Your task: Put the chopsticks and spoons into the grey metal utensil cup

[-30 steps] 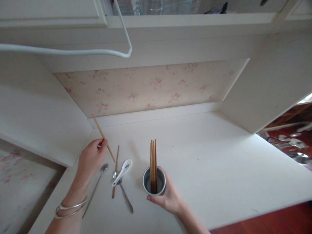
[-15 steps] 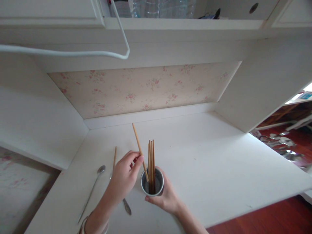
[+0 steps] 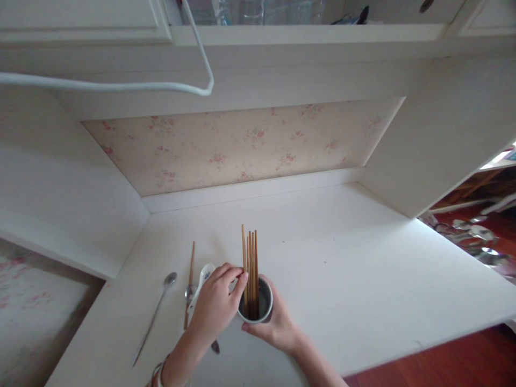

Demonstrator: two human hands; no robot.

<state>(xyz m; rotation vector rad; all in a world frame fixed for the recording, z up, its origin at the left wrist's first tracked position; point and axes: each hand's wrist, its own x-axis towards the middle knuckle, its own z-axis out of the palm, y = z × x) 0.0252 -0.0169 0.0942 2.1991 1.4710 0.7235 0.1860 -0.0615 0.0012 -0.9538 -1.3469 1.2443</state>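
My right hand [image 3: 276,322] is wrapped round a grey metal cup [image 3: 265,301] from its right side, over the white tabletop. Several wooden chopsticks [image 3: 253,269] stand upright in the cup. At the cup's left rim, my left hand [image 3: 220,295] pinches one more chopstick [image 3: 243,244], whose lower end is inside the cup. Left of the hands lie a single chopstick [image 3: 191,263], a metal spoon [image 3: 190,292] and a white ceramic spoon [image 3: 206,271], partly covered by my left hand. Further left lies a long-handled metal spoon [image 3: 155,317].
The white tabletop [image 3: 342,269] is bounded by white side panels and a flowered back wall [image 3: 258,140]. A white cable [image 3: 161,86] hangs across the upper left. Plastic bottles [image 3: 258,12] stand on the shelf above. Shiny metalware [image 3: 479,234] shows at the far right.
My left hand has lowered its chopstick into the cup and turned it from slanted to nearly upright. The white ceramic spoon now shows beside that hand. My right hand still holds the cup.
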